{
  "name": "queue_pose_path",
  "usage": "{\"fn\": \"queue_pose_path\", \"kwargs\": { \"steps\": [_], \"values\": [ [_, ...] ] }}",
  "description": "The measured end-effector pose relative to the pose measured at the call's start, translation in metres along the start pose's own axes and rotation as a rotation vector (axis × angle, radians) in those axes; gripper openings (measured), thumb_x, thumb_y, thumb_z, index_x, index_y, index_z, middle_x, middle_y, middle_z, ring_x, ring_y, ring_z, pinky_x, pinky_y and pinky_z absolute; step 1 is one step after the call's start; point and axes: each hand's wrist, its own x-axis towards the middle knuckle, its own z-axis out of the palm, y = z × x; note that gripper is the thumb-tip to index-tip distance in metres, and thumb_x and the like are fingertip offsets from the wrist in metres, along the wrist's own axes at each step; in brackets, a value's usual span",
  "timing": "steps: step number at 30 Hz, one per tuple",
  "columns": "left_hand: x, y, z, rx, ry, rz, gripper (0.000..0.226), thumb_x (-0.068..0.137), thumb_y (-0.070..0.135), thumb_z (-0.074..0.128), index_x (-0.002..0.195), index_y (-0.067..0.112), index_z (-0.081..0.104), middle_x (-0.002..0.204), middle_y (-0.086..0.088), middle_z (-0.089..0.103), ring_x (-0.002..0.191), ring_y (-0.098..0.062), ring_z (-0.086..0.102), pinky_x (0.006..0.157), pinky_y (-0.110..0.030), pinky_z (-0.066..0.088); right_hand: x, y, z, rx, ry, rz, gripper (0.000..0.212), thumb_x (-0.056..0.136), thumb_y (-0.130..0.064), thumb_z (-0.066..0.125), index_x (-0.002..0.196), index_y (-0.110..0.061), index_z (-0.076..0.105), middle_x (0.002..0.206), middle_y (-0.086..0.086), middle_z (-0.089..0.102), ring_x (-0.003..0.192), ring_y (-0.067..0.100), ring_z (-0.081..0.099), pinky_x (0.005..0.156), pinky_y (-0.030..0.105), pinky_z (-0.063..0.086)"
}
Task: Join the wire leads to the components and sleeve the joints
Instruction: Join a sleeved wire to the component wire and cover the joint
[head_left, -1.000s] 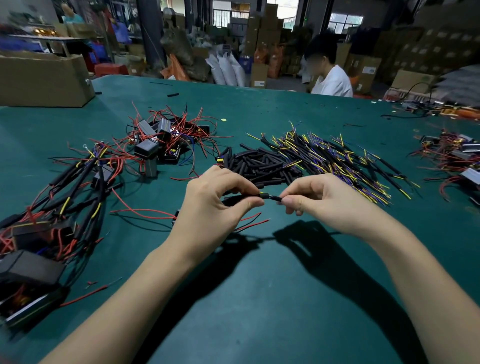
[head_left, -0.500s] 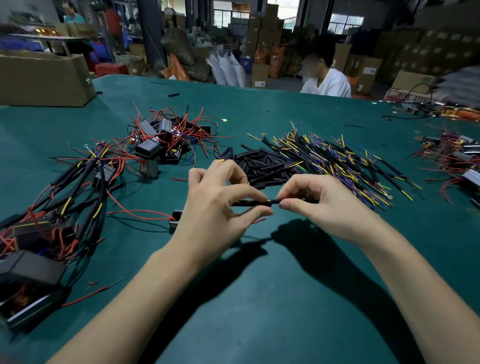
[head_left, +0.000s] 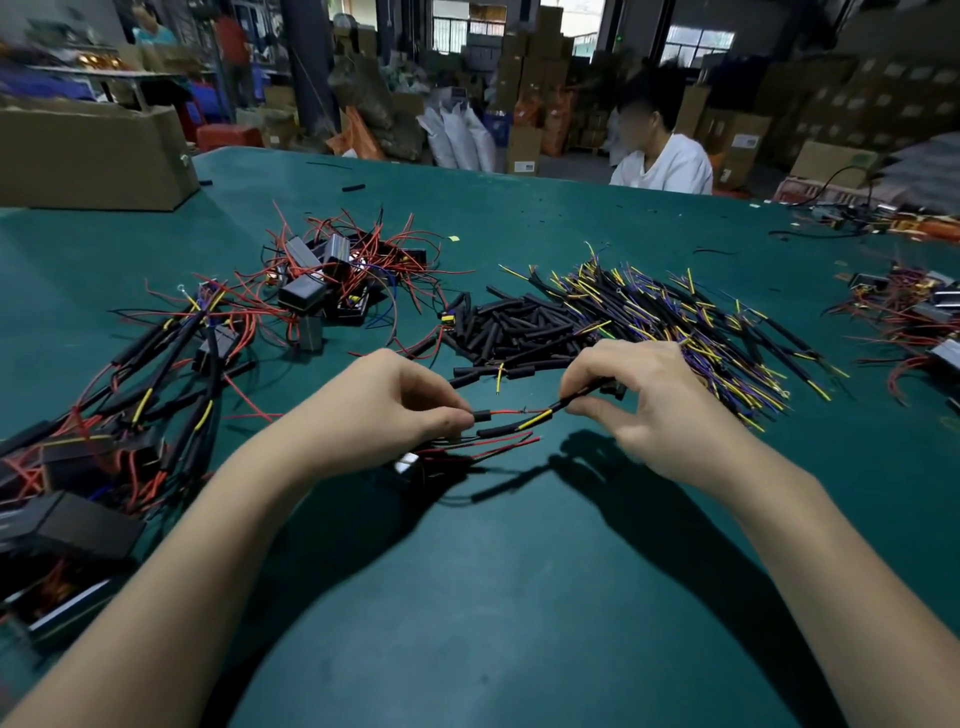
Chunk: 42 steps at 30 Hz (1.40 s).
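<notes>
While my left hand (head_left: 384, 410) pinches a black sleeve (head_left: 482, 415), my right hand (head_left: 644, 405) pinches the yellow-and-black wire lead (head_left: 540, 417).

The scene is lit evenly and fairly brightly from overhead. Hard dark shadows are cast onto the green table (head_left: 519, 597) just below the fingers (head_left: 447, 418) of both hands. Daylight glare is seen at the windows (head_left: 698, 39) far beyond the fingers. The background there is softened by blur, and the edges are bent by wide-angle distortion. Sharp focus is held around the fingertips.
</notes>
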Motion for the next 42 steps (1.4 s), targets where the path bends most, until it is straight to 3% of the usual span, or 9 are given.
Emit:
{"fn": "queue_pose_path", "kwargs": {
  "steps": [6, 11, 15, 20, 25, 30, 35, 38, 42],
  "values": [
    [0.001, 0.007, 0.013, -0.101, 0.056, 0.109, 0.006, 0.077, 0.022, 0.077, 0.078, 0.028, 0.077, 0.066, 0.018, 0.070, 0.059, 0.009, 0.058, 0.058, -0.004, 0.039, 0.001, -0.005, 0.004, -0.077, -0.001, -0.045, 0.009, 0.087, -0.014, 0.068, 0.088, -0.023, 0.065, 0.088, -0.010, 0.063, 0.085, 0.003, 0.053, 0.095, 0.036, 0.028],
    [0.001, 0.010, 0.014, -0.194, 0.091, 0.129, 0.006, 0.076, 0.018, 0.078, 0.078, 0.023, 0.075, 0.063, 0.010, 0.070, 0.049, 0.008, 0.052, 0.050, -0.004, 0.036, 0.003, -0.006, 0.004, -0.055, 0.008, -0.050, 0.007, 0.087, -0.015, 0.068, 0.087, -0.021, 0.066, 0.086, -0.008, 0.063, 0.084, 0.005, 0.055, 0.091, 0.034, 0.029],
    [-0.001, 0.013, 0.014, -0.226, 0.043, 0.127, 0.002, 0.077, 0.017, 0.077, 0.077, 0.019, 0.077, 0.068, 0.006, 0.072, 0.058, 0.003, 0.060, 0.059, -0.007, 0.044, 0.004, -0.011, 0.006, -0.085, 0.023, -0.101, 0.004, 0.086, -0.018, 0.066, 0.086, -0.022, 0.066, 0.086, -0.013, 0.061, 0.083, 0.004, 0.052, 0.091, 0.034, 0.029],
    [-0.002, 0.015, 0.017, -0.214, 0.056, 0.071, 0.006, 0.079, 0.017, 0.076, 0.073, 0.016, 0.077, 0.051, 0.014, 0.064, 0.039, 0.008, 0.046, 0.043, -0.003, 0.031, 0.004, -0.012, 0.008, -0.101, 0.033, -0.123, 0.004, 0.084, -0.015, 0.070, 0.085, -0.019, 0.069, 0.084, -0.012, 0.061, 0.080, 0.007, 0.052, 0.093, 0.040, 0.031],
    [0.000, 0.012, 0.020, -0.124, 0.075, 0.065, 0.009, 0.079, 0.024, 0.075, 0.071, 0.019, 0.077, 0.062, 0.002, 0.070, 0.052, -0.004, 0.052, 0.053, -0.021, 0.042, 0.004, -0.011, 0.012, -0.107, 0.048, -0.130, 0.002, 0.084, -0.017, 0.070, 0.085, -0.018, 0.069, 0.083, -0.015, 0.056, 0.078, 0.004, 0.047, 0.090, 0.038, 0.031],
    [-0.001, 0.011, 0.021, -0.124, 0.048, 0.044, 0.012, 0.085, 0.031, 0.068, 0.086, 0.023, 0.078, 0.069, 0.005, 0.072, 0.054, 0.004, 0.049, 0.056, -0.012, 0.041, 0.003, -0.007, 0.015, -0.097, 0.072, -0.094, 0.003, 0.084, -0.020, 0.071, 0.085, -0.022, 0.069, 0.083, -0.017, 0.058, 0.084, 0.007, 0.051, 0.086, 0.033, 0.024],
    [0.002, 0.010, 0.010, -0.052, 0.373, 0.141, 0.022, 0.095, 0.024, 0.055, 0.106, 0.020, 0.072, 0.086, 0.007, 0.072, 0.081, -0.008, 0.064, 0.075, -0.020, 0.046, 0.004, 0.000, 0.008, -0.178, 0.197, -0.054, 0.002, 0.083, -0.017, 0.072, 0.084, -0.017, 0.071, 0.086, -0.007, 0.065, 0.085, 0.022, 0.051, 0.078, 0.036, 0.034],
    [-0.001, 0.018, 0.012, -0.085, 0.554, 0.258, 0.025, 0.089, 0.004, 0.046, 0.097, 0.010, 0.070, 0.081, 0.015, 0.063, 0.078, 0.003, 0.058, 0.073, -0.015, 0.045, 0.003, 0.004, 0.007, -0.131, 0.233, 0.006, 0.002, 0.086, -0.012, 0.069, 0.088, -0.013, 0.069, 0.088, -0.004, 0.065, 0.085, 0.021, 0.056, 0.073, 0.043, 0.048],
    [-0.013, 0.035, 0.025, 0.070, 0.473, 0.586, 0.022, 0.077, 0.007, 0.042, 0.080, 0.008, 0.064, 0.073, 0.011, 0.052, 0.066, -0.005, 0.047, 0.065, -0.019, 0.040, 0.008, 0.006, 0.001, -0.076, 0.349, 0.061, 0.005, 0.085, -0.010, 0.069, 0.088, -0.015, 0.069, 0.084, -0.009, 0.063, 0.074, 0.004, 0.048, 0.066, 0.033, 0.043]
  ]
}}
